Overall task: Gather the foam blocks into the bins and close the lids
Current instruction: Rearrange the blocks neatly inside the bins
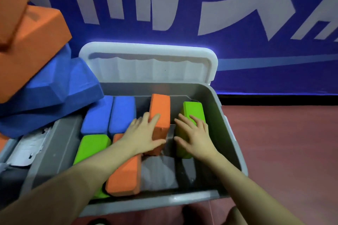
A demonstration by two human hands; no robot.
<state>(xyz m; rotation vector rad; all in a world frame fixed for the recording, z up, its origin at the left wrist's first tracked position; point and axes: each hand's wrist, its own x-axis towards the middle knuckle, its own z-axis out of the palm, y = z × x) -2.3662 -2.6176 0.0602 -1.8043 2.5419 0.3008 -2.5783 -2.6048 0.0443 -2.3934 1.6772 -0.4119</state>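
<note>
A grey bin [225,115] stands in front of me, its white lid [148,64] tipped up at the back. Inside lie two blue blocks [109,115], a green block [91,148] and an orange block [124,177]. My left hand [144,135] lies with spread fingers and thumb against a tilted orange block [161,109] in the bin's middle. With straight fingers, my right hand [193,135] presses on a green block [193,111] at the bin's right side.
Large orange blocks [27,31] and blue blocks [54,89] are piled at the left, over a second bin [27,148]. A blue banner wall [256,23] rises behind. Red floor [285,151] lies to the right.
</note>
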